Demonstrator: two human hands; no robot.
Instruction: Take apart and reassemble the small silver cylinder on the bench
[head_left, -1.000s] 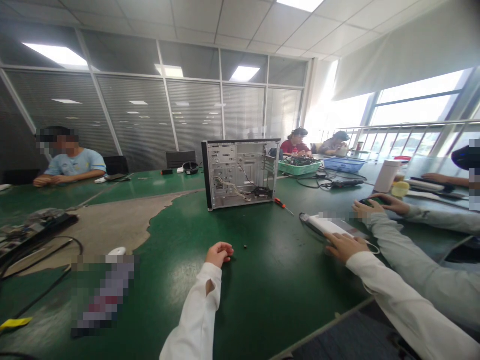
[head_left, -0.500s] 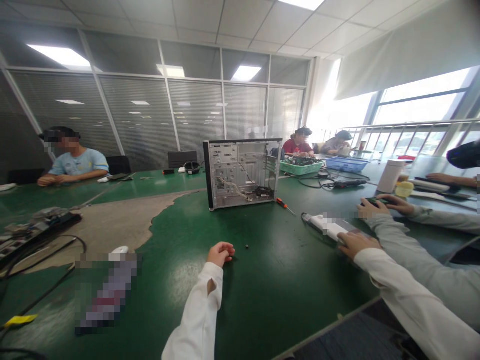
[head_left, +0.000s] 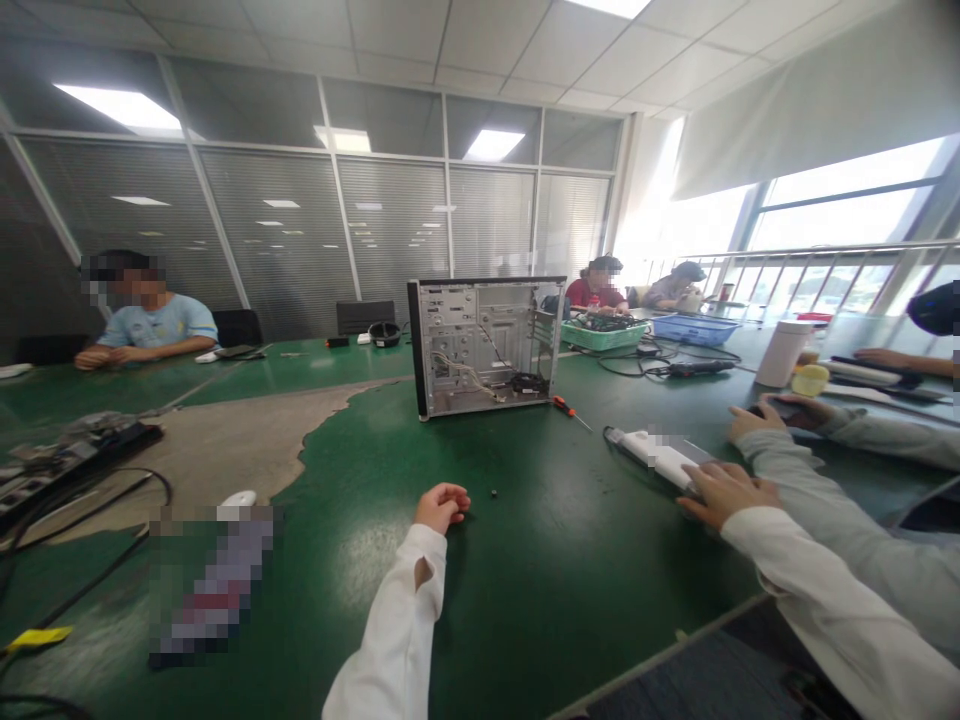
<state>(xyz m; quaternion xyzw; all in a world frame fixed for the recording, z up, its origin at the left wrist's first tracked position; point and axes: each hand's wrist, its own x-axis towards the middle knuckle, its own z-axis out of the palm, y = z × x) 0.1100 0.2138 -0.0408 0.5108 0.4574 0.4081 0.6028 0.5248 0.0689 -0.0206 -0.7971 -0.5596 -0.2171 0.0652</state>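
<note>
My left hand (head_left: 442, 507) lies on the green tabletop with its fingers loosely curled in, and I see nothing between them. Just to its right is a tiny dark metal piece (head_left: 493, 492), too small to name. My right hand (head_left: 731, 492) rests flat with fingers spread over the near end of a long white device with a grey panel (head_left: 664, 455). Beyond both hands stands an upright computer case (head_left: 491, 345) with its side off, showing bays, loose cables and a bare metal frame. An orange-handled screwdriver (head_left: 564, 406) lies at its right foot.
At left are a blurred pouch-like item (head_left: 221, 590), a white mouse (head_left: 238, 503), a loaded power strip (head_left: 90, 460) and black cables. Green (head_left: 611, 335) and blue baskets (head_left: 694, 328) stand at far right. A co-worker's hands (head_left: 776, 415) hold a phone beside a white bottle (head_left: 782, 355).
My right hand has slid a little to the right along the white device. The co-worker's hands beside me shifted slightly right. My left hand stays where it was.
</note>
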